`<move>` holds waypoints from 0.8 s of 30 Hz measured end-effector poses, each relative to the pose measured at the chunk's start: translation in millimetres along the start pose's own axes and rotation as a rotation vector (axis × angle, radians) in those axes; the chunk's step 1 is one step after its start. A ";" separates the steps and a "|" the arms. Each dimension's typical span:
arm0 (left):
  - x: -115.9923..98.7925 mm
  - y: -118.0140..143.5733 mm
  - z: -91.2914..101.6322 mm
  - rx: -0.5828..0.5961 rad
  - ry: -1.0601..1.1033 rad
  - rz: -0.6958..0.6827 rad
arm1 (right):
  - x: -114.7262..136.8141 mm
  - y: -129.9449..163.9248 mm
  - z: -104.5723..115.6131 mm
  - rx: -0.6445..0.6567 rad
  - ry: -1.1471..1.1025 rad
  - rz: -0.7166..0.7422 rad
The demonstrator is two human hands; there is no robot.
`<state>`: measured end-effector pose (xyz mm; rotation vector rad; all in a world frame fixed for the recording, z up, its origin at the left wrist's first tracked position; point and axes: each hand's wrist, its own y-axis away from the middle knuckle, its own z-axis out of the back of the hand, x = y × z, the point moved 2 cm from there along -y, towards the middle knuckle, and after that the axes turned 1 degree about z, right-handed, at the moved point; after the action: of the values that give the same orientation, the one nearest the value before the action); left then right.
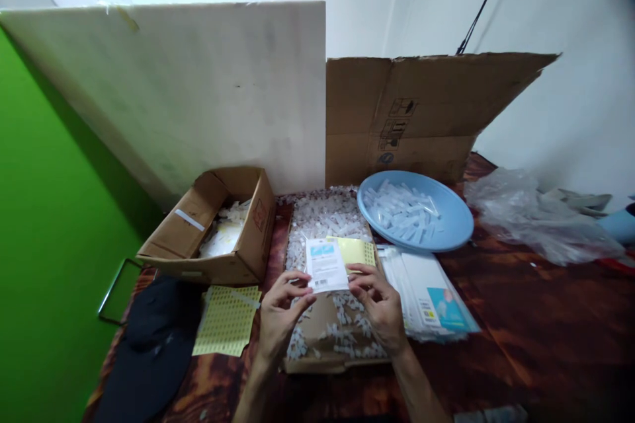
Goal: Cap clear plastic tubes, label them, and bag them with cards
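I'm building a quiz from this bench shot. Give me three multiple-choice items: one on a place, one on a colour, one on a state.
1. Where does the basin stand?
A. right of the tray
B. on the cap
C. inside the carton

2. What colour is the basin?
A. red
B. light blue
C. black

3. How is the packet held?
A. by both hands
B. by one hand
C. lying untouched

Key: 1 A, it sits right of the tray. 2 B, its rim is light blue. 3 A, left hand and right hand pinch it.
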<state>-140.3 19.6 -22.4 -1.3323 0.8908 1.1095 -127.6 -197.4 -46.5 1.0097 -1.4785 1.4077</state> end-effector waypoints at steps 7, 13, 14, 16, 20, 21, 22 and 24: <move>2.5 8.7 -9.9 -0.094 0.157 0.168 | -4.5 5.0 -8.5 0.022 -0.330 -0.140; 11.7 18.9 -21.2 -0.212 0.288 0.322 | -21.5 8.0 -15.1 -0.099 -0.471 -0.244; 11.8 20.0 -23.2 -0.225 0.321 0.337 | -23.1 8.0 -15.5 -0.120 -0.471 -0.253; 11.3 21.5 -26.5 -0.250 0.364 0.365 | -24.5 8.0 -16.0 -0.150 -0.471 -0.268; 10.5 22.3 -29.5 -0.285 0.371 0.403 | -22.3 7.3 -16.6 -0.185 -0.445 -0.264; 10.5 22.2 -29.6 -0.291 0.353 0.405 | -21.6 7.0 -16.6 -0.198 -0.432 -0.260; 10.7 22.2 -29.6 -0.295 0.330 0.405 | -21.3 6.7 -16.7 -0.214 -0.422 -0.259; 11.4 22.0 -30.0 -0.299 0.292 0.406 | -21.7 6.5 -16.8 -0.243 -0.418 -0.265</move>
<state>-155.0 -10.8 -41.7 -1.6322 1.2888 1.4228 -126.0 -180.2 -68.8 1.3397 -1.6885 0.8373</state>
